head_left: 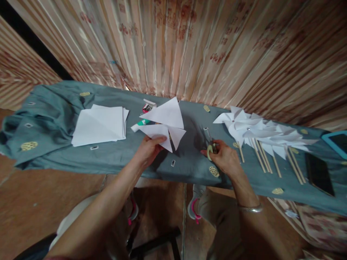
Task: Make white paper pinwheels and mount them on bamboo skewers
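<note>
A white paper sheet (pixel 167 115) with slits cut in from its corners is pinched in my left hand (pixel 152 148), thumb on top. The sheet is raised over the cloth and its cut flaps spread apart. My right hand (pixel 226 157) is closed around the handles of a pair of scissors (pixel 208 139), whose blades point away from me, apart from the paper. Just beyond the paper's left side lie a green and white glue stick (pixel 140 124) and a small red and white box (pixel 148 107) of what look like metal pins.
A stack of white paper (pixel 99 124) lies to the left. On the right, several finished paper pinwheels (pixel 260 131) on wooden sticks overlap, beside a black phone (pixel 320 173) and a blue-edged device (pixel 336 142). Grey-green cloth (pixel 187 169) covers the narrow table; a curtain (pixel 168 47) hangs behind.
</note>
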Available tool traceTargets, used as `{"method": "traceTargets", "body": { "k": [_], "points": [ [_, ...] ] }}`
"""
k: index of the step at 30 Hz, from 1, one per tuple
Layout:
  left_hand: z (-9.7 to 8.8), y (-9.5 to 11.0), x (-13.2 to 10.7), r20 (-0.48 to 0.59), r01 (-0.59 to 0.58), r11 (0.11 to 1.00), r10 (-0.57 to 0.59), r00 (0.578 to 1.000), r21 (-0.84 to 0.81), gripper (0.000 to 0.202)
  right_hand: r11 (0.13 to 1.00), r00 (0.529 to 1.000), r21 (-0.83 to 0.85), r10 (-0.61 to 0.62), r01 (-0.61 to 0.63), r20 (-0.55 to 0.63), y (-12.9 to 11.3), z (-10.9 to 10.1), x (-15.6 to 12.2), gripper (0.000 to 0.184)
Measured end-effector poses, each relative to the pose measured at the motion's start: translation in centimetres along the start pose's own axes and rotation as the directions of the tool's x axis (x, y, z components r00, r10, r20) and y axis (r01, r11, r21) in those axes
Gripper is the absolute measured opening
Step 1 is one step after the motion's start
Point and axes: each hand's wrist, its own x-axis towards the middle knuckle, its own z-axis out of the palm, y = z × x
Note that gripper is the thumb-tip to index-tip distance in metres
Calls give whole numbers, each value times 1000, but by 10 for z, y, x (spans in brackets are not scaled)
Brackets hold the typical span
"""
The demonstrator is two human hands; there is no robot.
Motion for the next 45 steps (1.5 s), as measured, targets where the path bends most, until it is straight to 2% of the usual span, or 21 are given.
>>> {"method": "traceTargets", "body": {
  "k": [5, 8, 17, 19, 21, 23, 26, 29, 32, 34, 36, 37, 38, 40, 41, 43, 45],
  "points": [
    [1, -12, -5, 70, 106, 994, -108, 992, 24, 33, 981, 997, -192, -50, 39, -52, 8, -3, -1, 45],
    [-1, -19, -6, 89, 157, 986, -161, 983, 55, 32, 968, 995, -239, -86, 71, -50, 8, 0, -1, 47],
    [-7, -23, -9, 33, 200, 966, -208, 978, 164, 29, 933, 976, -334, -185, 137, -115, 7, 1, -3, 25],
    [-9, -24, -12, 26, 200, 962, -208, 978, 185, 30, 940, 953, -288, -241, 182, -184, 7, 4, -2, 27],
    [-10, -25, -16, 35, 205, 956, -217, 976, 210, 32, 941, 911, -187, -324, 282, -256, 3, 10, -2, 29],
    [-9, -27, -20, 69, 212, 947, -234, 970, 241, 33, 906, 859, -69, -419, 418, -295, -4, 20, -1, 31],
    [-4, -29, -26, 136, 209, 931, -259, 956, 298, 31, 818, 796, 48, -541, 573, -271, -21, 36, -3, 32],
    [2, -32, -26, 192, 186, 917, -265, 945, 352, 28, 775, 770, 54, -613, 629, -176, -37, 47, -5, 36],
    [2, -37, -20, 216, 120, 911, -219, 952, 394, 31, 795, 790, -32, -606, 606, -86, -47, 52, -7, 41],
    [-2, -40, -14, 218, 25, 914, -123, 968, 405, 42, 803, 802, -88, -595, 590, -57, -49, 55, -9, 43],
    [-9, -40, -11, 205, -139, 889, 51, 977, 437, 61, 801, 804, -127, -593, 585, -42, -48, 58, -10, 44],
    [-12, -39, -10, 193, -236, 841, 160, 968, 486, 70, 800, 805, -143, -592, 582, -36, -47, 59, -10, 44],
    [-15, -37, -11, 192, -332, 757, 271, 943, 562, 77, 801, 807, -157, -589, 578, -32, -46, 61, -11, 44],
    [-20, -32, -15, 263, -477, 481, 447, 855, 735, 82, 800, 810, -177, -586, 574, -25, -44, 64, -11, 45],
    [-21, -29, -18, 342, -523, 313, 483, 806, 793, 79, 798, 809, -182, -587, 574, -23, -44, 65, -11, 45],
    [-21, -25, -26, 512, -579, 26, 435, 741, 815, 64, 798, 809, -188, -587, 573, -25, -42, 67, -12, 46],
    [-19, -25, -32, 629, -622, -123, 270, 729, 773, 46, 797, 807, -186, -589, 575, -28, -42, 69, -12, 45]
  ]
}}
